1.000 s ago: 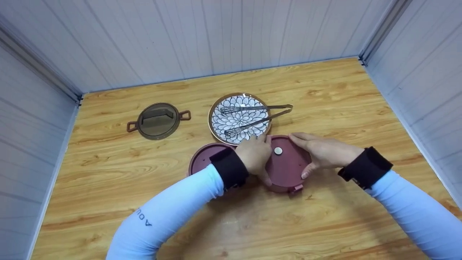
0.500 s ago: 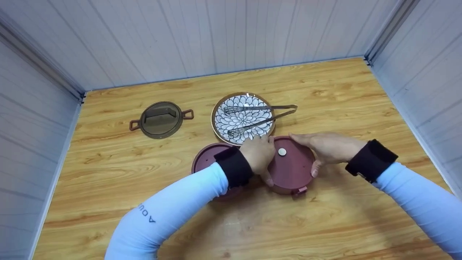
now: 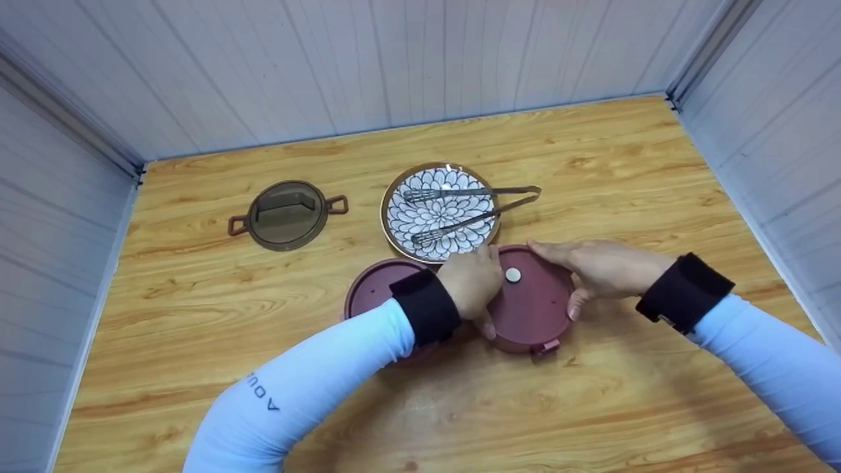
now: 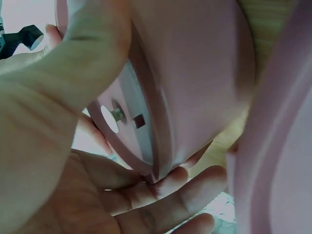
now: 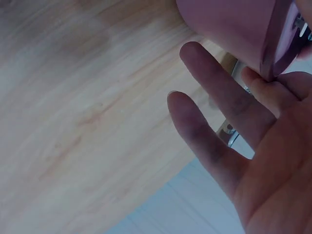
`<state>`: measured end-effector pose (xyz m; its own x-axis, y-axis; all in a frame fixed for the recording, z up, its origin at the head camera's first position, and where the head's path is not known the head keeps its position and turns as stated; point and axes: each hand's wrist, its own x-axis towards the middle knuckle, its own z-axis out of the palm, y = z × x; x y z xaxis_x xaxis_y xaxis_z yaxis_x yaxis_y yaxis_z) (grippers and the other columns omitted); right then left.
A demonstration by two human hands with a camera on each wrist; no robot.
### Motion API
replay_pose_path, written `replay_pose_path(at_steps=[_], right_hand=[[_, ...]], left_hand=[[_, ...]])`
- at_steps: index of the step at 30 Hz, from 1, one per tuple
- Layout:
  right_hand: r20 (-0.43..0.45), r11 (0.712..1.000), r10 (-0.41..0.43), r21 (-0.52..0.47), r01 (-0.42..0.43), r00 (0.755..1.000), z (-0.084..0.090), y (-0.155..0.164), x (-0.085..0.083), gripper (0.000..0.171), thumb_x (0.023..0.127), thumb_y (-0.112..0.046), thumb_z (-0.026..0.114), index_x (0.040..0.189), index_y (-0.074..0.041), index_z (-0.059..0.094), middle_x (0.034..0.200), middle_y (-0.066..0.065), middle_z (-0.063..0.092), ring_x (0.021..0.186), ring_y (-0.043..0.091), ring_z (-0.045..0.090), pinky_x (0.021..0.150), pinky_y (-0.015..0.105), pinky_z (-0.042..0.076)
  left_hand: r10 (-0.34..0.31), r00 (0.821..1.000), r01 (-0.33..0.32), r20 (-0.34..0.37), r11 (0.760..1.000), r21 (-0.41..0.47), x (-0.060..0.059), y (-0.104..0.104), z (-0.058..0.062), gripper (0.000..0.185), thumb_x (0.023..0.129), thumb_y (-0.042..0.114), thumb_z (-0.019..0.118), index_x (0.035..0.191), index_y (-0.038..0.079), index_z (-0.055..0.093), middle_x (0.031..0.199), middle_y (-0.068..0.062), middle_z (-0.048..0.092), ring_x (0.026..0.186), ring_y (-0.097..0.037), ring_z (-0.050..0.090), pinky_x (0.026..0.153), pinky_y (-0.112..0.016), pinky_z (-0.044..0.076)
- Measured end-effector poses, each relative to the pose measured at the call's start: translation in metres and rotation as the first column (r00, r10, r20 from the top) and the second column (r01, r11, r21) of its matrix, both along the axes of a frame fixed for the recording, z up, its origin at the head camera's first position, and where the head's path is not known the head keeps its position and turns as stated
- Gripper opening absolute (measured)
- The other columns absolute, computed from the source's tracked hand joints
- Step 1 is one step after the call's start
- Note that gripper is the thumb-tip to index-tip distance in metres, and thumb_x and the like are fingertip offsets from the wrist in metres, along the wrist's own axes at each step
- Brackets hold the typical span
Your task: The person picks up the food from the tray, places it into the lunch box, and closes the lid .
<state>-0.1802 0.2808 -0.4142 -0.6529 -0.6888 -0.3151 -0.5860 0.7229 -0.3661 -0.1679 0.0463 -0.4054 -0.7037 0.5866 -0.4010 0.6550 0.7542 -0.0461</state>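
Maroon lidded container sits on the wooden table, near the front centre, just in front of the patterned plate. Lid is on top, with a small pale round button near its far edge and a small tab sticking out at the near rim.

Left hand grips the container's left side: thumb curled down over the near-left rim, fingers wrapped round the far-left edge. Left wrist view confirms it, with the thumb over the lid and fingers cupped under the rim.

Right hand grips the right side: fingers reach along the far rim, thumb on the near-right edge. In the right wrist view one fingertip touches the rim while two other fingers are spread off the wall, so the grasp is partial.

Second maroon round piece lies flat just left of the container, partly hidden under the left forearm.

Metal tongs lie across the plate, hinge end overhanging its right rim. Brown translucent lid with two side handles sits well apart at the left. Both forearms wear light blue sleeves with black wrist straps.
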Motion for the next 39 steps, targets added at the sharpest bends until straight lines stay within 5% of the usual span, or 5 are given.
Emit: replay_pose_path(at_steps=[10,16,34,39], right_hand=[[-0.002,0.997,-0.012,0.073,0.012,1.000,0.008,-0.006,0.002,0.124,0.060,-0.044,0.090,0.154,0.004,0.024,0.156,0.024,0.030,0.125,0.045,0.050,0.103,0.052,0.043],[0.024,0.998,0.000,0.062,-0.002,1.000,0.009,-0.017,0.008,0.125,0.063,-0.051,0.087,0.155,0.003,0.022,0.158,0.024,0.023,0.134,0.045,0.040,0.107,0.054,0.038],[-0.005,0.989,-0.026,0.144,0.027,1.000,0.009,-0.034,0.014,0.134,0.056,-0.048,0.086,0.157,0.002,0.014,0.161,0.021,0.016,0.108,0.052,0.058,0.089,0.057,0.050],[0.021,0.992,-0.037,0.120,0.034,0.999,0.008,-0.034,0.011,0.135,0.055,-0.046,0.088,0.157,0.002,0.013,0.162,0.020,0.014,0.119,0.050,0.053,0.095,0.055,0.048]], left_hand=[[0.047,0.998,-0.046,0.032,0.999,-0.005,-0.003,0.002,0.000,0.142,0.052,0.072,0.083,0.155,-0.004,0.021,0.144,-0.016,0.045,0.119,-0.032,0.054,0.095,-0.046,0.049],[0.061,0.997,-0.058,0.050,0.997,-0.056,0.000,0.001,0.001,0.143,0.053,0.079,0.078,0.157,0.001,0.018,0.151,-0.014,0.038,0.127,-0.031,0.046,0.096,-0.047,0.048],[0.026,1.000,-0.024,0.011,0.993,-0.119,0.003,0.006,0.001,0.140,0.057,0.073,0.081,0.154,-0.007,0.019,0.143,-0.019,0.044,0.117,-0.028,0.055,0.093,-0.043,0.052],[0.032,0.999,-0.029,0.025,0.992,-0.123,0.002,0.007,0.002,0.139,0.058,0.070,0.082,0.154,-0.007,0.018,0.150,-0.022,0.038,0.121,-0.028,0.053,0.094,-0.044,0.051]])
